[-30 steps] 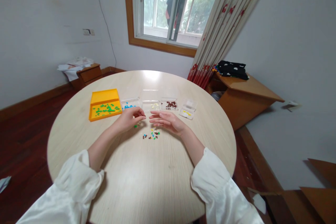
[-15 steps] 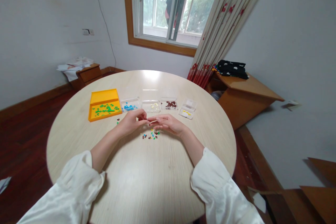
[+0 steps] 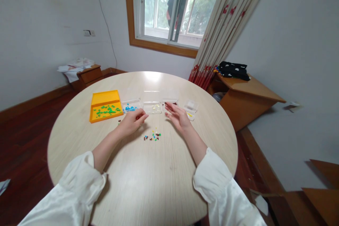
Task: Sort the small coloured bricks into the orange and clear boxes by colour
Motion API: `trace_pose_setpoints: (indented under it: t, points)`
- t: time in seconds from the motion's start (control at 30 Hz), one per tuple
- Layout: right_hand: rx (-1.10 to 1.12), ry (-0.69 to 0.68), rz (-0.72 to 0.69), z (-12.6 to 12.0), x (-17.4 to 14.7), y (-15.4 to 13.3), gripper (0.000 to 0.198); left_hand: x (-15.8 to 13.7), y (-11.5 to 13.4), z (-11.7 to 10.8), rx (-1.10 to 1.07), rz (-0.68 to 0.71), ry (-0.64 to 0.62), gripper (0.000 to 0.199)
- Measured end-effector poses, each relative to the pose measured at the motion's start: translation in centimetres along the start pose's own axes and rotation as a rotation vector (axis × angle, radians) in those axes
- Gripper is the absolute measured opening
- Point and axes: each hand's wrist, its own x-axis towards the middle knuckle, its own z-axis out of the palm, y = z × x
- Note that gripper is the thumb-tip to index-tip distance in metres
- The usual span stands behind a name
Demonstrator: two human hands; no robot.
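Since the frame half a second earlier, the right hand (image 3: 180, 118) had parted from the left hand (image 3: 132, 122) and shifted right and farther across the table (image 3: 148, 176); the left hand had remained in nearly the same place.

The right hand's fingers were extended and slightly apart, overlapping the view of the brown pieces (image 3: 173, 103) in their clear box; no grip on anything was seen, and contact could not be determined. The left hand's fingers were curled, thumb drawn near the forefinger; whether they held a piece could not be determined.

The mixed loose pieces (image 3: 154, 136) lay scattered on the table, nearer than both hands and between them. Beyond the left hand stood blue pieces (image 3: 129, 107) in a clear box, with the yellow box (image 3: 105, 97) of green pieces (image 3: 109, 110) at far left. Yellow pieces (image 3: 189, 114) lay just beyond the right hand.
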Motion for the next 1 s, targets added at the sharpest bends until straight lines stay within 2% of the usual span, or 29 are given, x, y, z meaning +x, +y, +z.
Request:
trace_pose_setpoints:
  t: [0.17,0.43,0.53,0.63,0.7,0.8,1.0]
  points:
    - [0.206,0.153,0.007,-0.5,0.5,-0.5,0.018,-0.1,-0.1,0.1,-0.008,0.014,0.013,0.032]
    - [0.200,0.124,0.017,-0.5,0.3,-0.5,0.018,-0.1,-0.2,-0.1,-0.007,-0.022,0.037,0.032]
    - [0.183,0.107,0.015,-0.6,0.4,-0.5,0.020,-0.1,-0.2,-0.1,-0.008,-0.001,-0.043,0.027]
    - [0.143,0.091,-0.004,-0.6,0.3,-0.5,0.024,-0.2,-0.3,0.1,-0.010,0.009,-0.208,0.022]
    - [0.032,0.036,-0.023,-0.5,0.1,-0.7,0.028,-0.3,-0.3,0.1,-0.016,-0.017,-0.323,0.021]
    - [-0.232,-0.144,0.019,-0.1,-0.5,-0.9,0.030,-0.4,-0.2,-0.1,-0.010,-0.043,-0.464,0.024]
    - [-0.655,-0.479,0.184,0.3,-1.4,-0.8,0.026,-0.1,-0.1,-0.7,0.043,0.072,-0.602,0.026]
